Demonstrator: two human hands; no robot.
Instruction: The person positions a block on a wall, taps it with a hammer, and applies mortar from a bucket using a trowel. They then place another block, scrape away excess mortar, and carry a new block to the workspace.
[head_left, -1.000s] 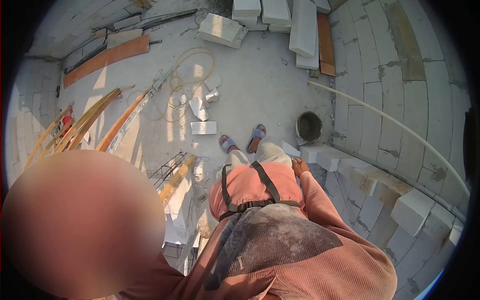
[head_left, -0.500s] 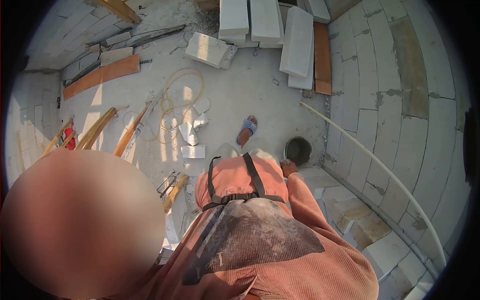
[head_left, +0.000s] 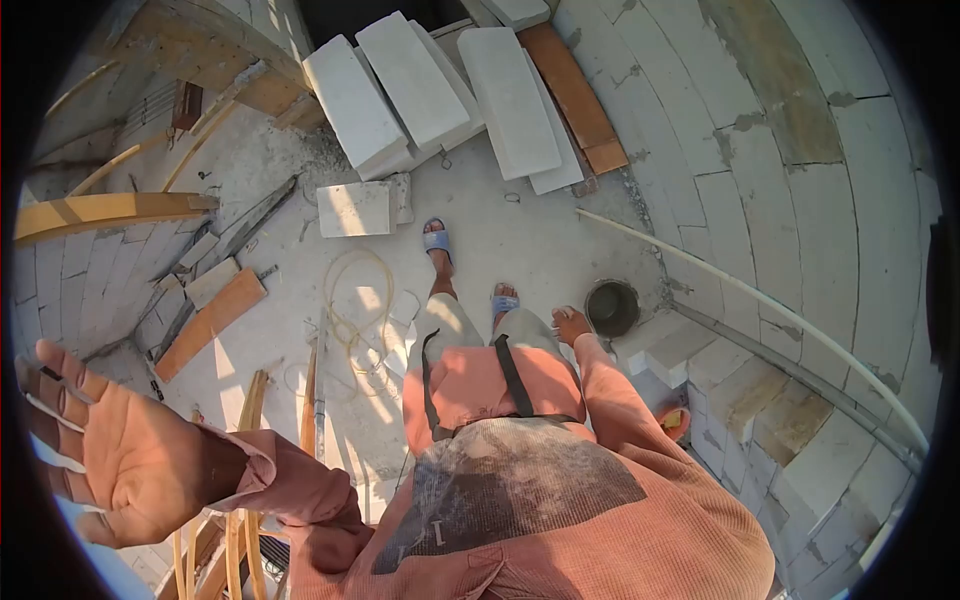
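Note:
Raised at the lower left, close to the camera, my left hand (head_left: pixel 125 455) shows its palm with the fingers spread and nothing held. My right hand (head_left: pixel 571 325) hangs beside my right hip, its fingers curled. Just right of it stands a round dark bucket (head_left: pixel 612 307) on the concrete floor; a small gap seems to lie between them. Whether anything is inside the curled fingers cannot be made out. Both my feet, in blue sandals (head_left: pixel 436 240), are on the floor ahead.
White blocks (head_left: pixel 415 85) are stacked ahead, with a single block (head_left: pixel 357 209) nearer. A looped hose (head_left: pixel 350 310) lies on the floor left of my legs. A long pale pipe (head_left: pixel 740 283) slants along the right block wall (head_left: pixel 745 210). Wooden beams (head_left: pixel 115 208) stand at left.
The view has turned and shifted. A blurred round area covered the lower left before; my open left hand is seen there now. A second sandalled foot has come into view, and my right hand hangs further from my hip.

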